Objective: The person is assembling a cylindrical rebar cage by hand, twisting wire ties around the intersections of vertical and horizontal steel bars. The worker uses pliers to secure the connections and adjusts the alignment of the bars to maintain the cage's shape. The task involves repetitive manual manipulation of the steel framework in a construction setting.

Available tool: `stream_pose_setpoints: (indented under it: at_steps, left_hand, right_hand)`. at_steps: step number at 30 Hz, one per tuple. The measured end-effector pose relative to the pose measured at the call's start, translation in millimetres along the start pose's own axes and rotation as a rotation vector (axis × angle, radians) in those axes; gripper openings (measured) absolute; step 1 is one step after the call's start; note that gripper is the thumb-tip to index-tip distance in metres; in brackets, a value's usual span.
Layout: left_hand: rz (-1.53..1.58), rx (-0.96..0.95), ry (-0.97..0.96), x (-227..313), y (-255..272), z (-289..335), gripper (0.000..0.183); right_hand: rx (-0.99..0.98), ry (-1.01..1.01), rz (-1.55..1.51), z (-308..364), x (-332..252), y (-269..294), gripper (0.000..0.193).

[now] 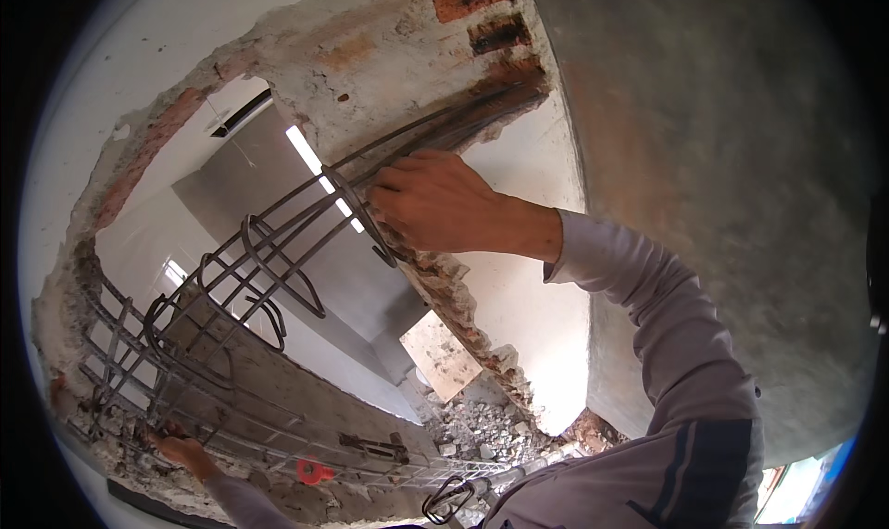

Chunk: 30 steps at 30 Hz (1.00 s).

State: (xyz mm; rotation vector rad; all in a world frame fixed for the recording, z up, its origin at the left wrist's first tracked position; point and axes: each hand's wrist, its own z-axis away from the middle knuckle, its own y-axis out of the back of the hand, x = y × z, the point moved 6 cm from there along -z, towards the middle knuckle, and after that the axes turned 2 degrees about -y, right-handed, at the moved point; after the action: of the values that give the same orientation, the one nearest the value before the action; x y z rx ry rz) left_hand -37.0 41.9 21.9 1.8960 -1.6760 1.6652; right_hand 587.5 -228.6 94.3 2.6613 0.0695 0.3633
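A cage of steel rebar (pixel 218 251) slants from the lower left to the upper right across a hole broken through the wall. Bent stirrups (pixel 248 242) loop around its long bars, spaced unevenly. My right hand (pixel 431 200) is closed at the cage's upper part, its curled fingers on a stirrup (pixel 356 210) beside the long bars. Its fingertips are partly hidden. Down at the lower left, my left hand (pixel 181 448) has its fingers bent around a bar at the cage's low end, where crossing bars partly cover the grip.
Jagged brick and plaster (pixel 120 186) edge the hole. Rubble (pixel 486 432) and a pale board (pixel 440 353) lie beyond. A red round object (pixel 313 472) and loose bent stirrups (pixel 447 499) are low in front. A grey wall (pixel 722 177) stands close on the right.
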Motion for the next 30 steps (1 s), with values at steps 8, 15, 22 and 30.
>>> stream_pose_setpoints:
  at_steps: [8, 15, 22, 30]
  left_hand:
    - [-0.354, -0.01, -0.174, -3, 0, 5, 0.035]
    - [-0.565, -0.308, -0.609, -29, 0, -19, 0.025]
    - [0.339, -0.003, -0.072, 22, -23, 48, 0.016]
    - [0.353, -0.161, -0.072, 15, -22, 45, 0.014]
  right_hand:
    - [0.068, 0.032, 0.025, -4, 8, -5, 0.017]
    - [0.227, 0.204, 0.044, 28, 27, -23, 0.031]
    - [0.135, 0.279, 0.098, 38, 6, -6, 0.023]
    - [0.098, 0.354, 0.142, 41, 17, -27, 0.017]
